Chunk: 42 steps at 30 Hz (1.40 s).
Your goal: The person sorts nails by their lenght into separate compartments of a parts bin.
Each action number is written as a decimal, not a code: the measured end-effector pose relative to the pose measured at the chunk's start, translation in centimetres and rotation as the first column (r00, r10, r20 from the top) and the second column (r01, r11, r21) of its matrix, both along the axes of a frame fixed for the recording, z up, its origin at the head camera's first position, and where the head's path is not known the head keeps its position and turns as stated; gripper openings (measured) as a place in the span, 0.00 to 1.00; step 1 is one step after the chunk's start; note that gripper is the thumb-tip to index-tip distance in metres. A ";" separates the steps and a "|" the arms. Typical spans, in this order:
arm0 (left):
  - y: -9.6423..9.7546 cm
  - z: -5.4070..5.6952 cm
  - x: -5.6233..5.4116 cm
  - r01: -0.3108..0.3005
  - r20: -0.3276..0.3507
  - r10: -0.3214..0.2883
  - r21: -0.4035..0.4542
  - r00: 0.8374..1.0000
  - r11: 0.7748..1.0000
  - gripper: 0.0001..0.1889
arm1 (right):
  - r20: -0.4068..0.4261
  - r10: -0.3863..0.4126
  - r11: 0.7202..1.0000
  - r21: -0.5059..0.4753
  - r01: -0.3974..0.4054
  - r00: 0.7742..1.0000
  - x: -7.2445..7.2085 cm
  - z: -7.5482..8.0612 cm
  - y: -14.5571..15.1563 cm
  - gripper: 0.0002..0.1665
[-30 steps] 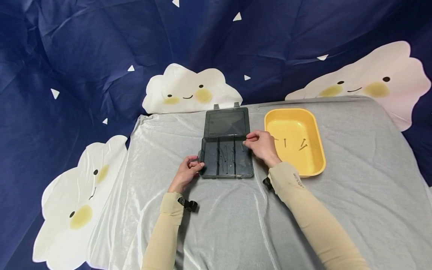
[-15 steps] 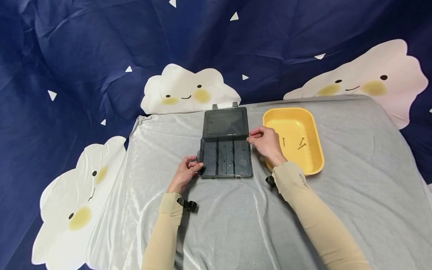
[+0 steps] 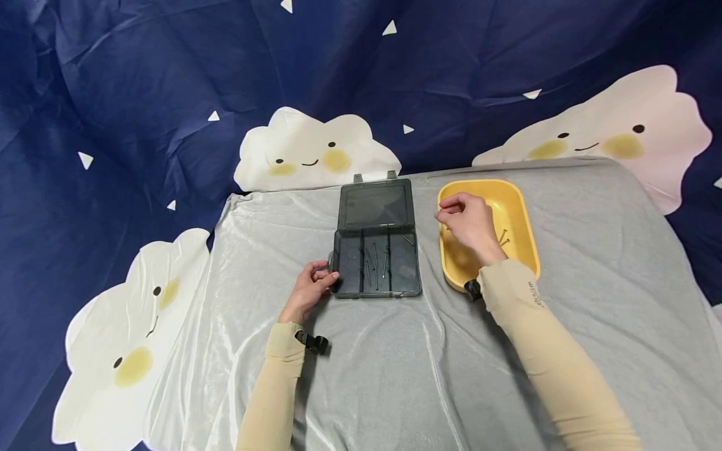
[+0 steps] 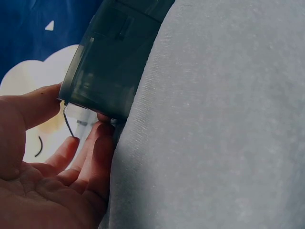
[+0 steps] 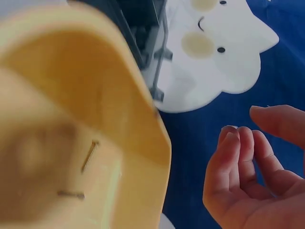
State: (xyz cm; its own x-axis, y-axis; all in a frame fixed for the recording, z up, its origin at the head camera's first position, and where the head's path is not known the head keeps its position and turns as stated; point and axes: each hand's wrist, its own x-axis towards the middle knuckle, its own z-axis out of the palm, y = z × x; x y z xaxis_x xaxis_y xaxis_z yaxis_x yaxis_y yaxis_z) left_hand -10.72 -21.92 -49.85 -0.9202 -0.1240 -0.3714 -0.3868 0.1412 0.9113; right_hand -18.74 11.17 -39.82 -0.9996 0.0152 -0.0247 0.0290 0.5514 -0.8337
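In the head view the bare right hand (image 3: 471, 222) hides part of the yellow rounded-rectangular plastic tray (image 3: 510, 212), and the dark lettering (image 3: 536, 294) on its beige fabric sleeve (image 3: 555, 351) is too small to read. The left wrist view's top edge cuts off the dark translucent plastic box (image 4: 112, 57); in the right wrist view the tray's near rim (image 5: 66, 16) blurs, cropped at left

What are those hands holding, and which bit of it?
The left hand holds the dark box by its left edge. The right hand holds nothing: its thumb and fingertips are apart.
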 end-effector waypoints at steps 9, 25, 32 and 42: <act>0.7 3.4 1.0 0.036 0.019 -0.036 0.007 0.999 0.999 0.27 | 0.019 -0.048 0.998 0.039 0.048 0.999 -0.7 0.6 3.0 0.14; -0.1 0.4 0.0 0.022 0.025 -0.022 -0.003 0.999 1.000 0.29 | 0.284 0.095 0.960 0.227 -0.164 0.954 -2.5 -2.3 5.6 0.16; 0.0 0.2 0.0 0.002 0.024 -0.001 -0.031 1.000 1.000 0.27 | 0.339 0.170 0.892 0.346 -0.291 0.925 -3.3 -2.9 5.9 0.13; -0.2 -0.1 -0.1 0.008 0.017 -0.007 -0.016 1.000 1.000 0.27 | 0.414 0.193 0.855 0.374 -0.359 0.889 -4.2 -4.1 5.5 0.07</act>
State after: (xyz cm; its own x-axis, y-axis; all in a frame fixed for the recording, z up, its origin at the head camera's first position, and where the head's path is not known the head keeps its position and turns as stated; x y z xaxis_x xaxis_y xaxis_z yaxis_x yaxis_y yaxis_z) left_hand -10.79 -22.11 -49.92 -0.9148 -0.1231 -0.3848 -0.4009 0.1584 0.9023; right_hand -22.91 16.63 -43.90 -0.8876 -0.1678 -0.4290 0.0629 0.8784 -0.4737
